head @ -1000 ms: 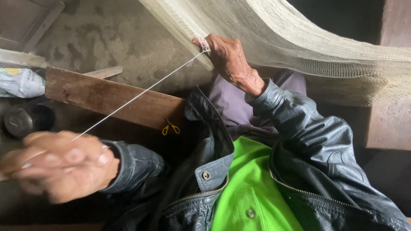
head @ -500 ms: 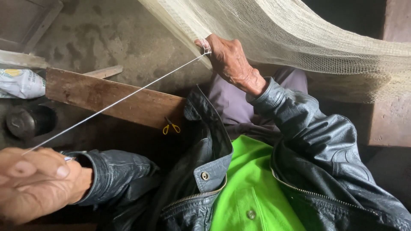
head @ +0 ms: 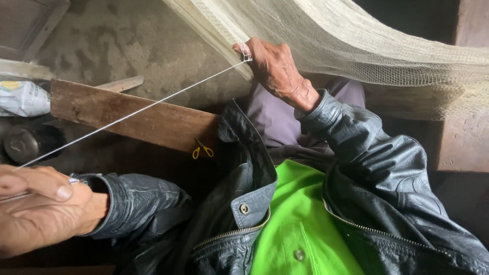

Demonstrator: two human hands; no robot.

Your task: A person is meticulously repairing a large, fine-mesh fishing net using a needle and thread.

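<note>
My right hand [head: 277, 71] is up at the top middle, pinching the edge of a pale fishing net [head: 356, 46] that hangs across the upper right. A taut white thread [head: 137, 109] runs from that pinch down and left to my left hand [head: 43, 209] at the lower left edge. The left hand is closed on the thread, and a thin pale tool shows between its fingers. Both arms wear a dark leather jacket [head: 367, 168] over a bright green shirt [head: 300, 224].
A brown wooden plank [head: 132, 117] lies across the concrete floor under the thread. Small yellow-handled scissors [head: 202, 149] rest at its near end. A dark round tin [head: 28, 142] and a white printed bag [head: 23, 97] sit at the left edge.
My left hand has drawn back towards the left edge, pulling the thread longer and tight. My right hand has stayed on the net edge.
</note>
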